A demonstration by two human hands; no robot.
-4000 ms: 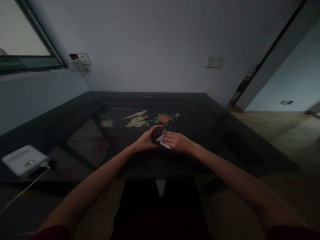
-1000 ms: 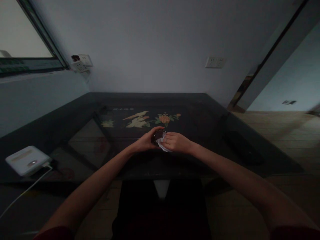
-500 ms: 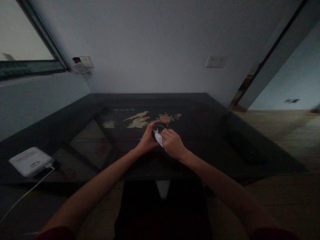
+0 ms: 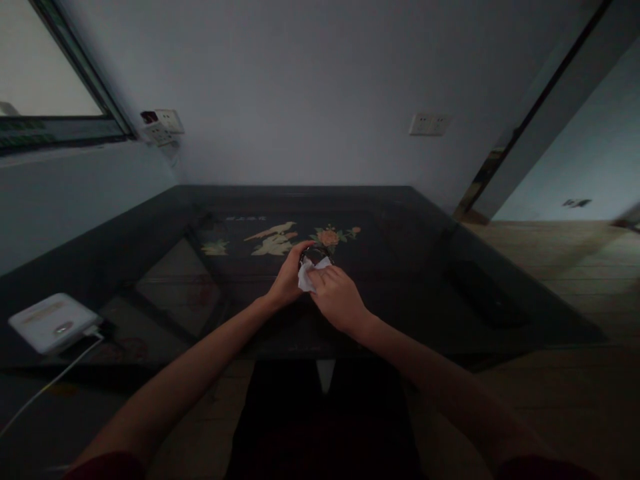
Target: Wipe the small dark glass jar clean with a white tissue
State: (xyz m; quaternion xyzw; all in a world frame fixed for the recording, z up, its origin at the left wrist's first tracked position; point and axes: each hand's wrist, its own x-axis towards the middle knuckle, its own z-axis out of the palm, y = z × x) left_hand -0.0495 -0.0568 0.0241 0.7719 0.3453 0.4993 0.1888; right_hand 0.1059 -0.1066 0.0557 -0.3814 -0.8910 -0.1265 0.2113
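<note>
Over the middle of the dark table, my left hand (image 4: 289, 279) is closed around a small round object with a dark, shiny rim (image 4: 315, 251); its exact kind is too dim to make out. My right hand (image 4: 341, 297) pinches a crumpled white tissue (image 4: 305, 276). The tissue lies against the near side of the round object's rim and covers part of it. Both hands are close together, and the fingers of the right hand partly hide the object.
The glossy dark table (image 4: 400, 227) bears a bird-and-flower picture (image 4: 327, 237). A white box-shaped device (image 4: 55, 321) with a white cable (image 4: 50, 385) sits at the left. On the right lies a dark flat object (image 4: 487, 293). Wall sockets (image 4: 430, 125) are behind.
My right hand has moved slightly left with the tissue, which is now spread wider across the near rim. My left hand still holds the round object. The view has shifted a little.
</note>
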